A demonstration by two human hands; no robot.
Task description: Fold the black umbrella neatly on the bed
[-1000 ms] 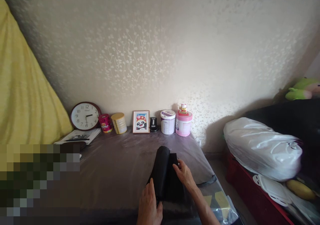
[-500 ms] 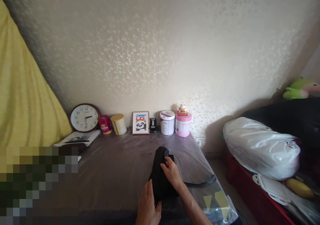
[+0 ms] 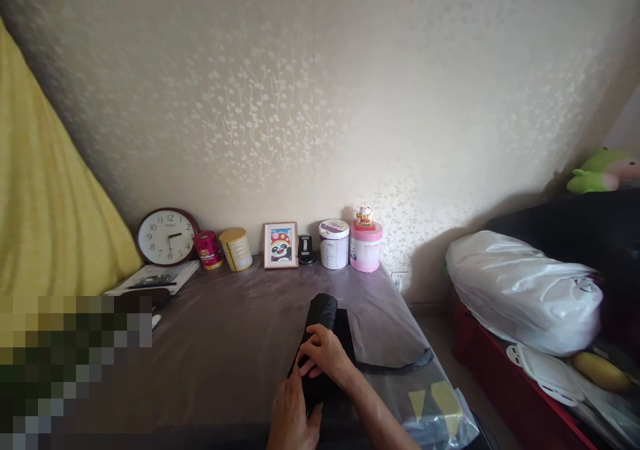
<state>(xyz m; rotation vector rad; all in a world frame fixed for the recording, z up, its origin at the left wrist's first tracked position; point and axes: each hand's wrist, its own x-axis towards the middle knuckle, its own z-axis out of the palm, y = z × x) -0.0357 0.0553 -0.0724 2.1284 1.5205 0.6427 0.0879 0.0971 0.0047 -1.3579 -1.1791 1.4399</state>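
A black bundle (image 3: 323,311), rolled or folded and fabric-like, lies on the table in front of me, its rounded far end towards the wall. My left hand (image 3: 293,410) grips its near left side, thumb on the near edge and fingers along the side. Across the middle of the bundle lies my right hand (image 3: 325,353), its bent fingers hooked over the left side close to my left fingertips. A flat black part of the bundle shows right of my right hand. Both hands hide much of the near half.
Along the wall stand a clock (image 3: 167,237), several tins and tubs, and a framed panda picture (image 3: 281,245). A dark strip (image 3: 395,368) curves to the table's (image 3: 225,343) right edge. Beyond a gap on the right, a white plastic bag (image 3: 520,290) rests on red furniture.
My right hand has moved from the bundle's far right side nearer to me and left, across its middle. My left hand stays at the near left side.
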